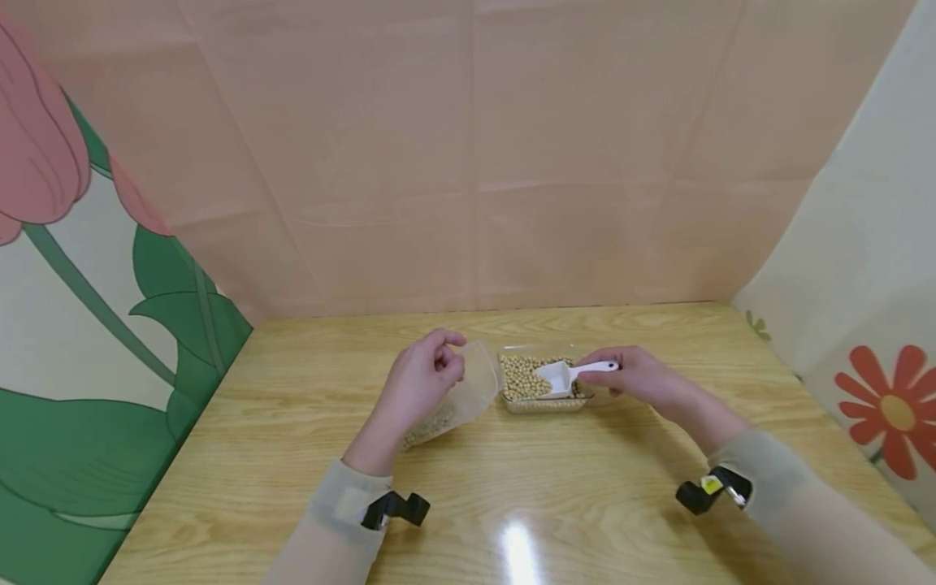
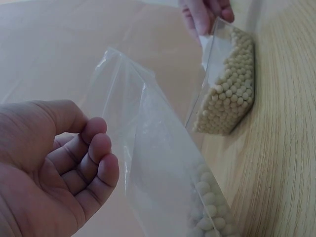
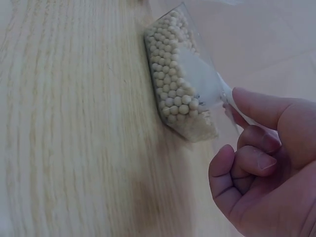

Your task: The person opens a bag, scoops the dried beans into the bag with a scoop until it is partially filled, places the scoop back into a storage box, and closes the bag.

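Observation:
My right hand (image 1: 643,378) grips the handle of a white scoop (image 1: 557,379), whose bowl is sunk among soybeans (image 1: 521,377). These lie in a clear rectangular container (image 1: 546,408) on the table. Left of it, my left hand (image 1: 424,378) pinches the upper edge of a clear plastic bag (image 1: 474,382) between thumb and forefinger, the other fingers curled in. The bag leans with its mouth beside the container's left side. More soybeans (image 2: 208,200) lie low in the bag, seen in the left wrist view. Beans partly hide the scoop's bowl.
The wooden table (image 1: 512,479) runs back to a pink sheet (image 1: 468,162). A tulip-printed panel (image 1: 110,366) stands at the left, and a white one with a red flower (image 1: 888,406) at the right. Each wrist carries a small black camera mount (image 1: 395,509).

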{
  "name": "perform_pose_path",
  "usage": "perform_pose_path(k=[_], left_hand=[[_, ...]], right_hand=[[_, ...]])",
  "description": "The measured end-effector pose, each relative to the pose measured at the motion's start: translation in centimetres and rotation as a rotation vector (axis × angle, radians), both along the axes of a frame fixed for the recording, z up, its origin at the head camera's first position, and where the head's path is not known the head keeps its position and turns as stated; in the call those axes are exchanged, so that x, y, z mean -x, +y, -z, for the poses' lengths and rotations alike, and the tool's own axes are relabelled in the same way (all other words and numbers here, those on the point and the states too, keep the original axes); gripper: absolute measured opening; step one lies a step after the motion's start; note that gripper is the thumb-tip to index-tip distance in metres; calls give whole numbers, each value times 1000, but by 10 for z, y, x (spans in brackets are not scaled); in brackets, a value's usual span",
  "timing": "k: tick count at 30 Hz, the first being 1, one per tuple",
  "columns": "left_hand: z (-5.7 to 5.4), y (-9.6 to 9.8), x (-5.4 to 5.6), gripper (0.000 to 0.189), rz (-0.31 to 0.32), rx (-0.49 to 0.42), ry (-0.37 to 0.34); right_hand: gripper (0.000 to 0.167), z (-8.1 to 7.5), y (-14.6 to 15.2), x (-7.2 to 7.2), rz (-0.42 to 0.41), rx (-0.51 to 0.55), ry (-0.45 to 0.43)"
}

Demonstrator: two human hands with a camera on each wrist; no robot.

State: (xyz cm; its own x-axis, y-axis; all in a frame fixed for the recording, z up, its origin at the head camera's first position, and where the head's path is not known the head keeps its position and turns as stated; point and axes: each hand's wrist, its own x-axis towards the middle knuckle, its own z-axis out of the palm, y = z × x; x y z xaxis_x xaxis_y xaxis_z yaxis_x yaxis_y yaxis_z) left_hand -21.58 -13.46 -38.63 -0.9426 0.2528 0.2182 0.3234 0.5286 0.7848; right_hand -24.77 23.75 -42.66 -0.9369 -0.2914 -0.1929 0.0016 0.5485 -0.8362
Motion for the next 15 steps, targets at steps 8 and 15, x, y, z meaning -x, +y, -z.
perform_pose_path(k=[8,15], left_hand=[[0,1,0,27,-4,1,0],[-1,1,-1,27,-8,3,-5]], right_hand=[[44,9,-2,1,-3,64,-27],[45,20,-4,5,12,96,-33]])
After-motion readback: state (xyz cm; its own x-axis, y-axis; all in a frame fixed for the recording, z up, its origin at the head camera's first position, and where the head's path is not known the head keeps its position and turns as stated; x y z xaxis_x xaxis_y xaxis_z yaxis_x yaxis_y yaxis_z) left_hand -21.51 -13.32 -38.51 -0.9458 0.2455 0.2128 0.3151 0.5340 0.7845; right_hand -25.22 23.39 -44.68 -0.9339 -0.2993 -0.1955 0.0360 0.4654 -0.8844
